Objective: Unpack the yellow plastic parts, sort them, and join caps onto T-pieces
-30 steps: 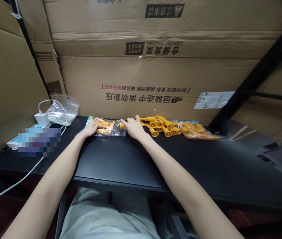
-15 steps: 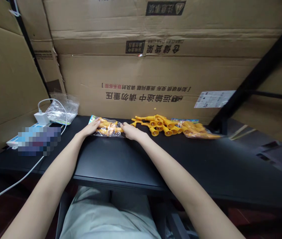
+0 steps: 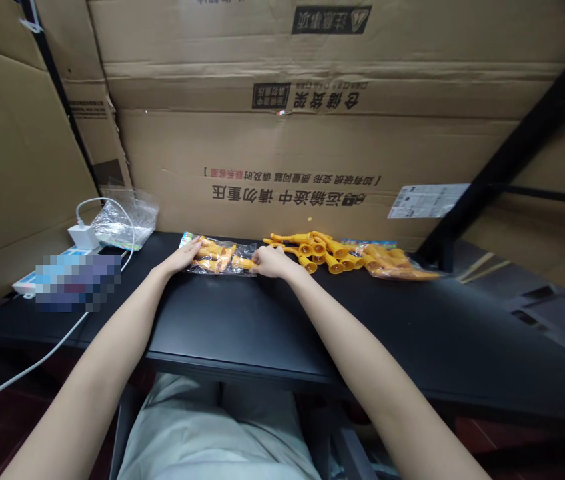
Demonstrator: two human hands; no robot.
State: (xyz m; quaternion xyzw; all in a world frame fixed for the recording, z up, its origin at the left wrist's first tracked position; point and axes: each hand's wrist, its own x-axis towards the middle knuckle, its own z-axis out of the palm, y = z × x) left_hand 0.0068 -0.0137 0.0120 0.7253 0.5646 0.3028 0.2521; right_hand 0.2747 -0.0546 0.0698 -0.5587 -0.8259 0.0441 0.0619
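1. The clear bag (image 3: 224, 259) lies on the desk (image 3: 232, 320) near the cardboard wall (image 3: 282, 150), between the hands, with yellow horn-shaped pieces inside.
2. The left hand (image 3: 181, 259) rests over the bag's left end, fingers reaching onto the film; whether it grips or merely presses, I cannot tell.
3. The right hand (image 3: 275, 262) has its fingers drawn together, pinching the bag's right end; whether a piece is caught too is hidden.
4. The step in hand looks like seating a piece through the right end while the left hand steadies the bag.
5. The next move seems to call for easing that piece fully inside, film held taut, without pushing the bag leftward.
6. Loose yellow pieces (image 3: 335, 257) lie just beside the right hand; beyond them sits another filled bag (image 3: 397, 261).
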